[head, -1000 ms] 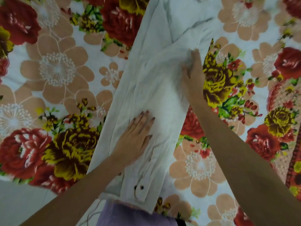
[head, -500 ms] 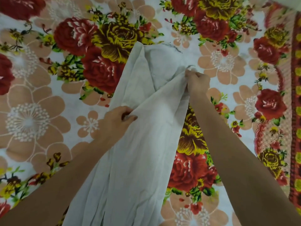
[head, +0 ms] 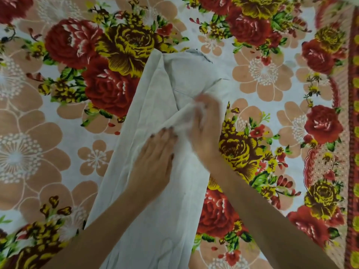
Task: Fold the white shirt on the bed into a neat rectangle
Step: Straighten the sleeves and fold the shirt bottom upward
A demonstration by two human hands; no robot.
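Observation:
The white shirt [head: 155, 220] lies as a long narrow strip down the middle of the flowered bed sheet [head: 58, 133], its far end with the collar near the upper centre. My left hand [head: 155, 160] rests flat on the strip, fingers together and pointing away from me. My right hand [head: 204, 131] is blurred with motion just to the right of it, fingers curled around a bunched fold of the shirt's right-hand layer. The two hands nearly touch.
The sheet, printed with large red, yellow and peach flowers, fills the view on both sides of the shirt. A red patterned border [head: 352, 152] runs down the far right edge.
My right hand has pulled the gripped fold from the shirt's far right edge back toward me and inward. My left hand let go of its pinch on the left edge and now lies flat mid-strip.

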